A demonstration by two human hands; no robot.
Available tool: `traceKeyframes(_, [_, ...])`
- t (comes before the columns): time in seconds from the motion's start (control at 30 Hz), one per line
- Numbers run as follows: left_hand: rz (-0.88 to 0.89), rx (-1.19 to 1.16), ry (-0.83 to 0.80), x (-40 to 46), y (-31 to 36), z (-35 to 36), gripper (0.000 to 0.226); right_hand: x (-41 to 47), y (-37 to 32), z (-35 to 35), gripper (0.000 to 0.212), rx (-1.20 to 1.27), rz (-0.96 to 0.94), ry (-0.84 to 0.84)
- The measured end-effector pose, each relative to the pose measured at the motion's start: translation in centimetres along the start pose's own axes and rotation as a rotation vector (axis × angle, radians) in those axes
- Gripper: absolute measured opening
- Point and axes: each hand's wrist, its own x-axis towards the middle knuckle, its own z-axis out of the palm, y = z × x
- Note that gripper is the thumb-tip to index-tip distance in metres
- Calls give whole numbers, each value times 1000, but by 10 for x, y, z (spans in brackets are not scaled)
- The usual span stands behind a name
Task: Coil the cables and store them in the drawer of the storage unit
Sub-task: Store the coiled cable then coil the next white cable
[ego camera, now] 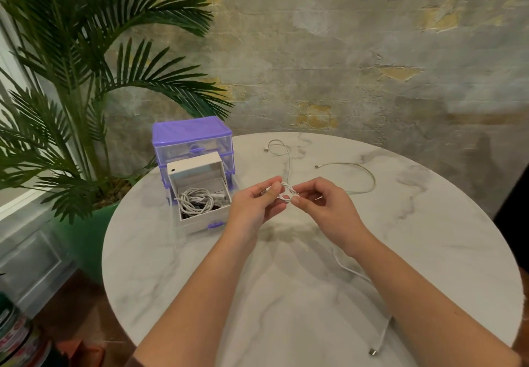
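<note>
White, thin and pliant, the cable (287,192) I am working is wound into a small tight ring held above the marble-patterned table (429,252). My left hand (259,205) pinches the ring's left side, thumb over the loops; my right hand (323,205) pinches its right side with fingers curled. I judge that the cable running from under my right wrist toward the near table edge is this one's uncoiled tail. The open drawer (200,195) lies left of both hands, nearer the left one, and holds a loose white coil. It is pulled out of the purple storage unit (192,137). Two more cables (352,172) lie slack beyond my hands, well apart from the drawer
</note>
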Motion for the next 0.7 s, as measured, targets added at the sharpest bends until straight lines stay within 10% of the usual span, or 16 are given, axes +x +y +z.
traceKeyframes(0.27, [94,194,-31,-6,15,-8,19,4,-19,-8,19,362,287,-127])
traceKeyframes(0.7, [290,517,232,-21,48,-69,5,17,-60,58,11,-49,82,-85])
